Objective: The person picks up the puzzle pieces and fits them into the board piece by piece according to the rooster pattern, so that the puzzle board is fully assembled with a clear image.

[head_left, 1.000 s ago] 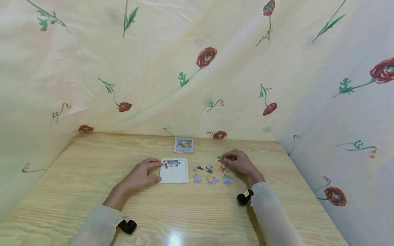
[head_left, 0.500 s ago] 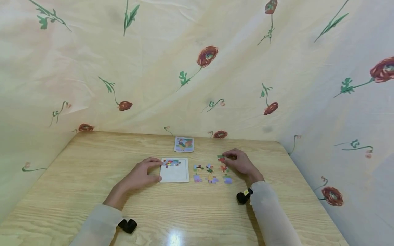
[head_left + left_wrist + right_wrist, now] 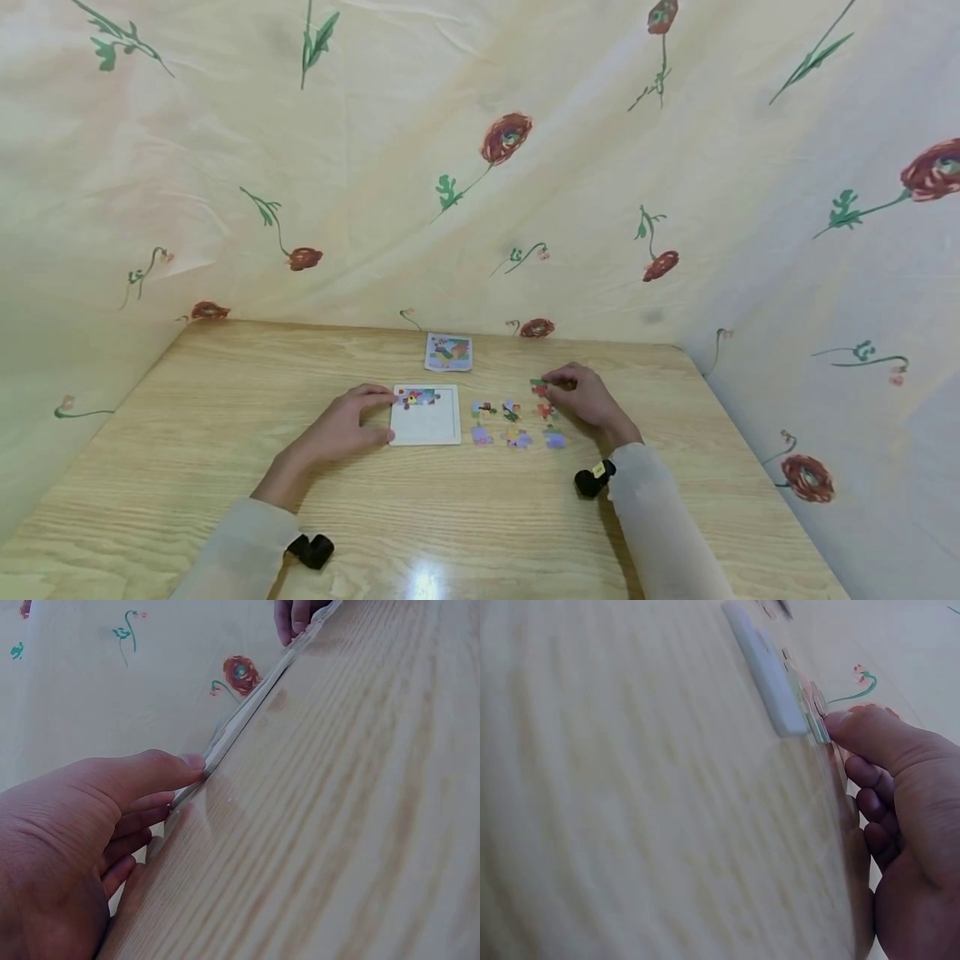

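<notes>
In the head view a white square puzzle tray point(image 3: 424, 427) lies on the table, with joined jigsaw pieces point(image 3: 417, 397) along its top left. My left hand point(image 3: 341, 429) grips the tray's left side, fingers near the upper corner and thumb at the lower one. The left wrist view shows that thumb on the tray's edge point(image 3: 251, 709), seen side-on. To the right, my right hand point(image 3: 591, 398) pinches a red and green puzzle piece point(image 3: 537, 387) between thumb and fingertips, low at the table; the fingers partly cover it.
Several loose puzzle pieces point(image 3: 516, 437) lie in rows between the tray and my right hand. Behind the tray is a small picture card point(image 3: 448, 353) of the puzzle image. A flowered cloth point(image 3: 375, 208) hangs along the wooden table's point(image 3: 450, 517) back edge.
</notes>
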Motion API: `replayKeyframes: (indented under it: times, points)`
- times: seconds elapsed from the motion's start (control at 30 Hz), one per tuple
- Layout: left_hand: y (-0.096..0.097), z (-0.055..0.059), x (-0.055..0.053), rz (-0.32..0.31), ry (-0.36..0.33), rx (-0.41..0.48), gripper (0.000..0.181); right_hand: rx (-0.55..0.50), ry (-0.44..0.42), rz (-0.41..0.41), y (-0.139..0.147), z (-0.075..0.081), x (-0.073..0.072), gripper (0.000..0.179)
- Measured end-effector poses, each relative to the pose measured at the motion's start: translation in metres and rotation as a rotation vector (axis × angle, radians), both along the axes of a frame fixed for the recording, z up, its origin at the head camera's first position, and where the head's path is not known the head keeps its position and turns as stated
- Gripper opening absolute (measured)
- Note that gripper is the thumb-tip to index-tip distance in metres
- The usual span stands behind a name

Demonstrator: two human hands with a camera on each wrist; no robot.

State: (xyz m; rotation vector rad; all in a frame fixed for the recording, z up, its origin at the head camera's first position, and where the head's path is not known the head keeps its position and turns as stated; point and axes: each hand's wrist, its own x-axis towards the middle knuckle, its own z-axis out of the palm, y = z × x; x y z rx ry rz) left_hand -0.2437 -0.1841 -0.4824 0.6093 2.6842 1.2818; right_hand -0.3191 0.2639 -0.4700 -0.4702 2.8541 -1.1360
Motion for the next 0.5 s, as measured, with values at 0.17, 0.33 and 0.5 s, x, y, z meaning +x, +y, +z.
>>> replayKeyframes:
  times: [0.17,0.33,0.5]
  points:
    - [0.0002,-0.0003,-0.0005,-0.001,-0.004,0.006,0.059,-0.020,0.036,-0.005,-0.0014,-0.0025,0.0020,0.027]
    - [-0.0003,-0.0015,-0.0008,-0.002,0.000,-0.008,0.058,-0.036,0.038,-0.031,-0.0025,-0.0022,0.0052,0.029]
    - [-0.0003,-0.0014,-0.0012,0.000,0.005,-0.006,0.058,-0.043,0.043,-0.040,-0.0068,0.0016,0.0049,0.029]
